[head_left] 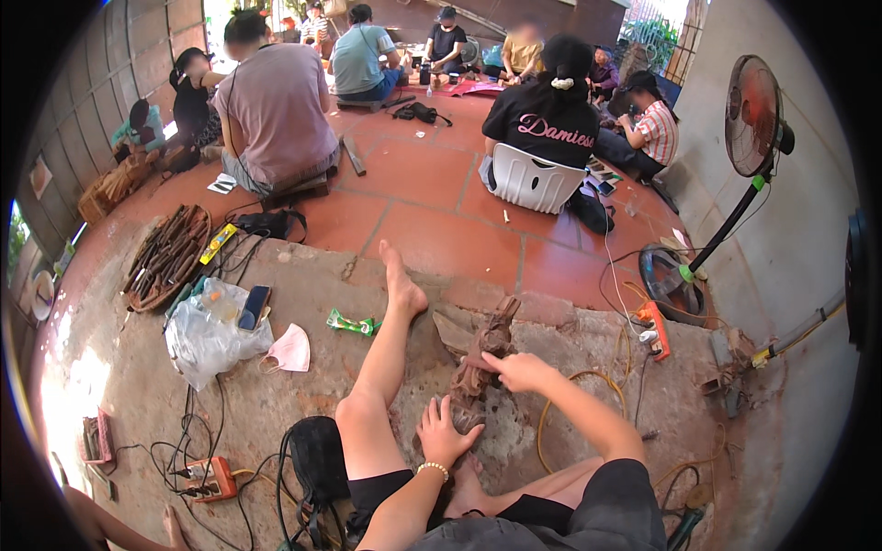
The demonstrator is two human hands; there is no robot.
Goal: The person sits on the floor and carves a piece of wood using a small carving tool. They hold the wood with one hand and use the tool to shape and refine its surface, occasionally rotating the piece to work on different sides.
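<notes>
A rough brown wood carving (470, 378) lies on the concrete floor between my legs, its narrow end pointing away. My left hand (446, 435), with a beaded bracelet at the wrist, grips the near end of the carving, thumb and fingers apart around it. Higher up on the right side, my right hand (520, 371) presses its index finger against the wood. Its other fingers are curled in, and whatever they may hold is hidden. A flat wood piece (452, 332) lies beside the far end of the carving.
Orange power strips (213, 479) with tangled cables lie left and right. A black bag (317, 459), plastic bag (197, 340), phone (254, 308), pink mask (290, 349) and basket of sticklike tools (170, 257) are at left. A standing fan (753, 119) is right. Several people sit beyond.
</notes>
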